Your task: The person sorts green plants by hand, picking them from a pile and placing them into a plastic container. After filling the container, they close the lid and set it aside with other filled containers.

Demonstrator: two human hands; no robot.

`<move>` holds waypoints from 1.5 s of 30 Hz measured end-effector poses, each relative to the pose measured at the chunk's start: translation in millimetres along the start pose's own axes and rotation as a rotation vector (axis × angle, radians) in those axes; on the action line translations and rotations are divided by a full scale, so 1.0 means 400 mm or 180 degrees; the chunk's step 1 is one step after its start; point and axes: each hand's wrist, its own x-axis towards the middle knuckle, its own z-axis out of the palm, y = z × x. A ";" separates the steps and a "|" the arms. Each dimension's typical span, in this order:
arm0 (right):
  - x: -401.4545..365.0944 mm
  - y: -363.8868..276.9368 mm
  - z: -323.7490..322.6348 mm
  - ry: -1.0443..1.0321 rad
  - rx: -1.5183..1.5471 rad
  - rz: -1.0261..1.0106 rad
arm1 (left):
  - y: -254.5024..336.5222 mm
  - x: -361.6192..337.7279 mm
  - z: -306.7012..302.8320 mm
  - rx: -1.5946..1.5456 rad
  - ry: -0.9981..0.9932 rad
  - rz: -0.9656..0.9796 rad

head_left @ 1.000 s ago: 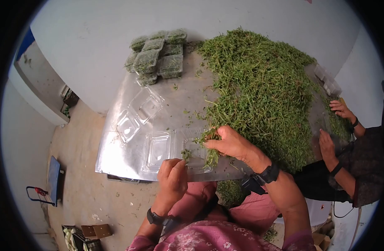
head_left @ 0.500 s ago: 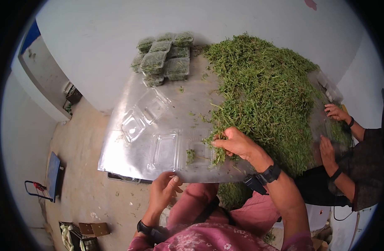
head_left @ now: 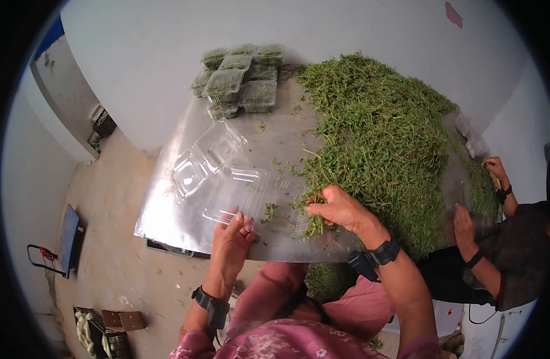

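An unfolded clear plastic clamshell container (head_left: 234,190) lies in front of me near the table's front edge. My left hand (head_left: 232,232) grips the near edge of its left half, thumb on top and fingertips showing through the plastic. A small sprig of greens (head_left: 269,211) is by the container's middle. My right hand (head_left: 341,208) is closed on a small bunch of leafy greens (head_left: 314,225) over the container's right half. Just beyond this hand rises a large heap of the same greens (head_left: 377,131).
Filled clear boxes (head_left: 224,85) are stacked at the back left of the metal table (head_left: 161,209). Another open clamshell (head_left: 220,143) lies left of centre. At the right, a co-worker's hands (head_left: 465,226) are beside the heap. A blue trolley (head_left: 70,233) stands on the floor.
My left hand has moved up from the table edge and taken hold of the container, whose left half now sits farther from me and looks tilted. The right hand stays with its greens.
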 end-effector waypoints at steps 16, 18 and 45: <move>-0.021 -0.042 0.040 0.0542 0.0290 -0.0505 | -0.055 -0.025 0.012 0.0261 -0.0299 0.0075; -0.019 -0.038 0.039 0.0925 0.0095 -0.0710 | -0.065 -0.028 0.007 0.0293 -0.0360 0.0149; -0.057 -0.075 0.041 0.1094 -0.1042 -0.0703 | -0.093 -0.044 0.004 0.0967 -0.0659 0.0647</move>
